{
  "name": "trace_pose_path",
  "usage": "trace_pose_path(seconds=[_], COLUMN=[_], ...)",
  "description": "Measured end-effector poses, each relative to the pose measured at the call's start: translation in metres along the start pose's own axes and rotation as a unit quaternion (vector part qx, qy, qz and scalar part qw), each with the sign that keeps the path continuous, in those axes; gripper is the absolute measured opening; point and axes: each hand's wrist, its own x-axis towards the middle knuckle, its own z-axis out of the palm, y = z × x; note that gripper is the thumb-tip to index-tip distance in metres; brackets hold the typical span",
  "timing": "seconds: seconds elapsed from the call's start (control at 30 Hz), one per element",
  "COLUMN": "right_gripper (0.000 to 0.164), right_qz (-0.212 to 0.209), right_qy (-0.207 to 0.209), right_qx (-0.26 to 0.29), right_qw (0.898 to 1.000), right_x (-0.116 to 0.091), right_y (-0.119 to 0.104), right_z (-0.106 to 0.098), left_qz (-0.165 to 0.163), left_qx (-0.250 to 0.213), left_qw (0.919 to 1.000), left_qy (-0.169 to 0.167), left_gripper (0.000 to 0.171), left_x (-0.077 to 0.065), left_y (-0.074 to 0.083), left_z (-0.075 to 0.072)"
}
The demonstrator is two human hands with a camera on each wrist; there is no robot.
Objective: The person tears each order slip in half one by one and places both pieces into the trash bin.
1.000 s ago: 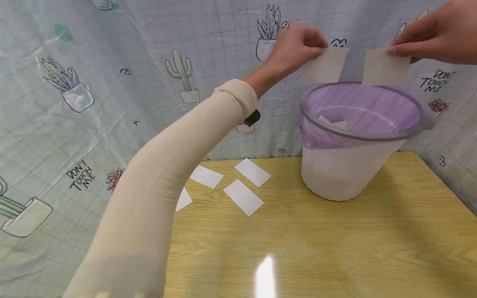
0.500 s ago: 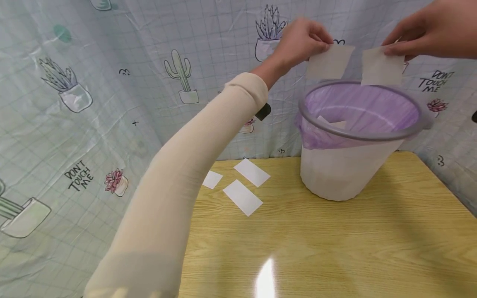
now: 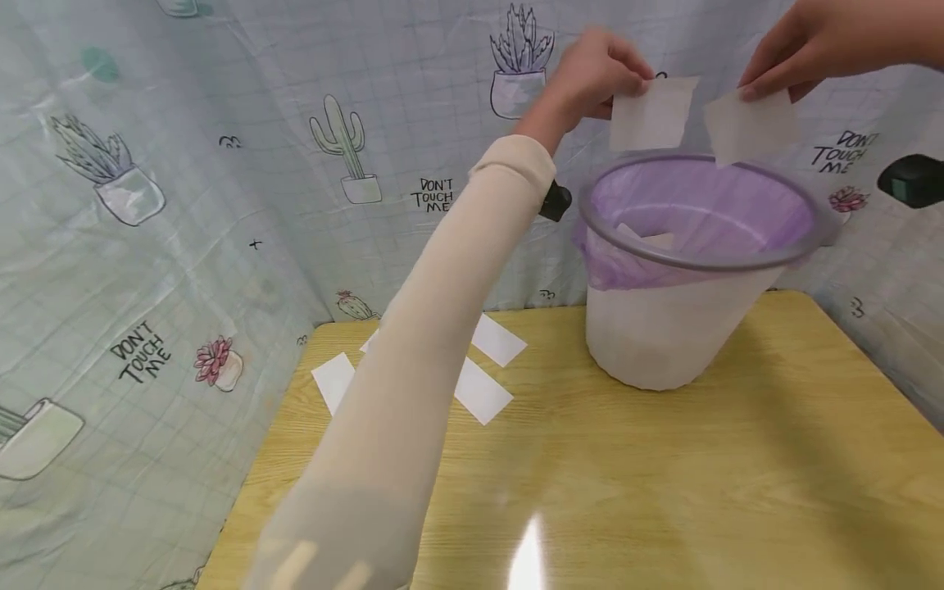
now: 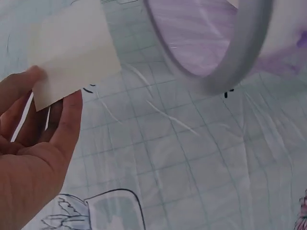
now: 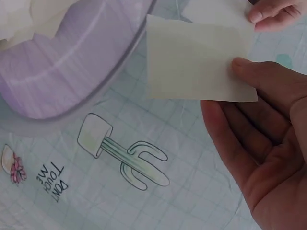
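Observation:
My left hand pinches a small piece of white paper by its upper left corner, above the back left rim of the bin. Across from it, my right hand pinches a second piece of paper, tilted, above the bin's back rim. The facing edges of both pieces look torn and stand a little apart. In the right wrist view, the thumb presses the right hand's paper against the fingers. Below them stands a white bin with a purple liner and a grey rim; paper pieces lie inside.
Several white paper rectangles lie on the wooden table at the left, partly hidden behind my left sleeve. A patterned curtain hangs at the back and sides. A black wrist camera shows at the right.
Both hands have risen slightly, each still holding its paper. The right hand has moved left and its paper has tilted. My left forearm has swung right, uncovering paper at the table's left.

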Motion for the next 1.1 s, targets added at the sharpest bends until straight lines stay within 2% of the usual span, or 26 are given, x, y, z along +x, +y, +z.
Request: trace_pose_path(seconds=[0.23, 0.5, 0.77, 0.93, 1.1], right_gripper=[0.029, 0.035, 0.045, 0.044, 0.040], right_qz=[0.006, 0.061, 0.099, 0.090, 0.080], right_qy=[-0.057, -0.057, -0.096, -0.100, -0.128], right_qx=[0.002, 0.057, 0.123, 0.121, 0.121], right_qw=[0.998, 0.995, 0.983, 0.983, 0.981], right_x=[0.023, 0.034, 0.039, 0.042, 0.046], right_y=[-0.003, 0.004, 0.011, 0.009, 0.009], right_z=[-0.001, 0.007, 0.013, 0.018, 0.018], left_qz=[-0.049, -0.090, -0.117, -0.118, -0.104], left_qx=[-0.062, -0.099, -0.078, -0.069, -0.042], left_qw=[0.9966, 0.9906, 0.9893, 0.9901, 0.9936], left_qy=[0.022, 0.031, 0.039, 0.031, 0.008], left_gripper=[0.016, 0.016, 0.017, 0.017, 0.017], left_x=[0.005, 0.012, 0.017, 0.015, 0.012], left_y=[-0.014, -0.024, -0.030, -0.033, -0.032], left_z=[-0.002, 0.015, 0.023, 0.025, 0.033])
